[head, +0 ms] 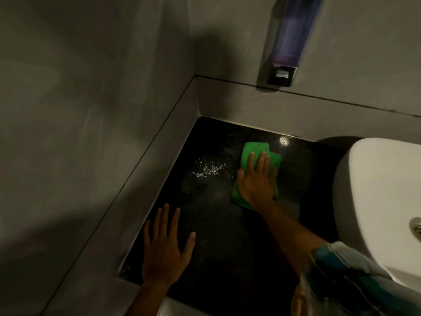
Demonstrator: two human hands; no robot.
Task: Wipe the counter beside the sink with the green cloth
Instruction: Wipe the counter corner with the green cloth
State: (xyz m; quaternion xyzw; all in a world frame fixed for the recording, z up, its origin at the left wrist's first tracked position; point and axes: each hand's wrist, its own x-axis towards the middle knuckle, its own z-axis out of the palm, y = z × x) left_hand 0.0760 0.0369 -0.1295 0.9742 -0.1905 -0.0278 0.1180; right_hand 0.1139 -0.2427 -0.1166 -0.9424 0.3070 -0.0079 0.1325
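A folded green cloth (250,151) lies flat on the black stone counter (227,236), toward the back and near the sink. My right hand (256,179) presses flat on top of the cloth, fingers pointing to the back wall. A patch of white specks (208,168) sits on the counter just left of the cloth. My left hand (165,245) rests flat on the counter near its front left edge, fingers spread, holding nothing. The white sink (376,190) stands at the right, its drain (415,229) at the frame edge.
Grey walls close the counter on the left (91,110) and back (296,110). A wall-mounted soap dispenser (287,42) with purple liquid hangs above the back of the counter. A bright reflection (284,140) glints behind the cloth.
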